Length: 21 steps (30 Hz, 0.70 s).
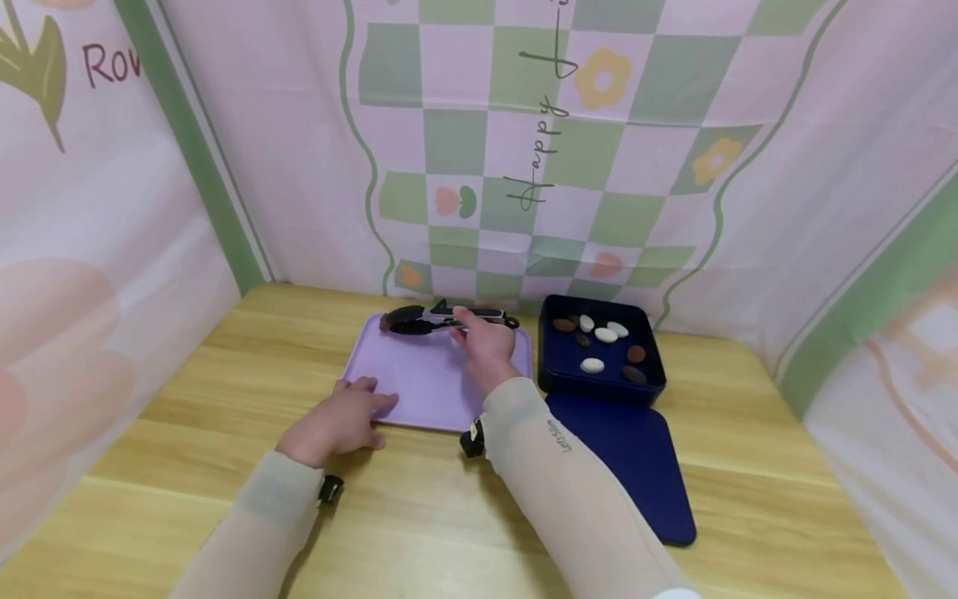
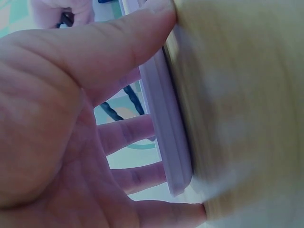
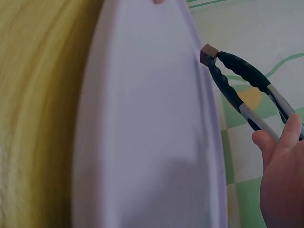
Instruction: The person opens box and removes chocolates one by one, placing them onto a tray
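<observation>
My right hand point(image 1: 486, 345) grips a pair of black and silver tongs point(image 1: 407, 327) above the far side of a lilac tray point(image 1: 437, 378). Between the tong tips is a small brown block point(image 3: 208, 54), close to the tray's far left corner in the head view. My left hand point(image 1: 338, 420) lies at the tray's near left corner with its fingers spread. In the left wrist view its straight fingers and thumb touch the tray's rim point(image 2: 164, 109).
Right of the tray stands a dark blue box point(image 1: 599, 385) holding several white, brown and dark oval pieces point(image 1: 592, 365). A flat blue lid point(image 1: 636, 466) lies in front of it, partly behind my right forearm. A patterned cloth point(image 1: 524, 150) hangs behind the wooden table point(image 1: 404, 532).
</observation>
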Motion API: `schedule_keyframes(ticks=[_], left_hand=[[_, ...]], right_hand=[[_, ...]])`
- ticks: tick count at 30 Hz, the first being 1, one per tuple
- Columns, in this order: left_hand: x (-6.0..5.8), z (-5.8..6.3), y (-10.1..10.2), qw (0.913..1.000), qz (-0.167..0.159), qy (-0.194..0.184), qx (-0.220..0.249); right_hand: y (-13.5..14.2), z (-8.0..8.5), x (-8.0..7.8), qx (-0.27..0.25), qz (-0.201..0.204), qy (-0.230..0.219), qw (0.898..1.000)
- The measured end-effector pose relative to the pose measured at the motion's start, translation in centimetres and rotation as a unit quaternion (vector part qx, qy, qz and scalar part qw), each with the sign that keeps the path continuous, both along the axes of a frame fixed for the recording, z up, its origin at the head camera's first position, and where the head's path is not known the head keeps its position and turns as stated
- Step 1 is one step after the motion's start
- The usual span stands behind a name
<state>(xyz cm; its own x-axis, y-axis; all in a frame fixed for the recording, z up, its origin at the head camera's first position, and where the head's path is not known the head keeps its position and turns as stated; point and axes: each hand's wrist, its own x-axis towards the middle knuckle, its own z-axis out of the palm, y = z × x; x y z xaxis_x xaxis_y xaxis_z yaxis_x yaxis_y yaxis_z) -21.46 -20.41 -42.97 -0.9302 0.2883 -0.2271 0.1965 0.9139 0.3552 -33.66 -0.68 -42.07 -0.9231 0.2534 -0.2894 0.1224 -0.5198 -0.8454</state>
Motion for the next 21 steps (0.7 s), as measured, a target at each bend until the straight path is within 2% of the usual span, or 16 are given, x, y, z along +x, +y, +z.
schedule_keyframes(ticks=[4,8,16,18,21], left_hand=[[0.01,0.11,0.05,1.0000,0.000,-0.001,-0.002],[0.04,0.14,0.03,1.0000,-0.001,-0.002,-0.001],[0.02,-0.05,0.05,1.0000,0.001,-0.003,-0.003],[-0.03,-0.14,0.03,1.0000,0.001,-0.002,-0.005],[-0.08,-0.25,-0.02,1.0000,0.000,0.000,-0.004]], right_hand=[[-0.10,-0.26,-0.19,0.012,0.002,-0.005,1.000],[-0.07,-0.04,-0.05,0.061,0.014,0.002,0.998],[-0.36,0.64,0.56,0.143,0.012,0.068,0.987],[-0.49,0.64,0.64,0.154,0.015,0.078,0.985],[-0.71,0.51,0.74,0.145,0.020,0.087,0.985]])
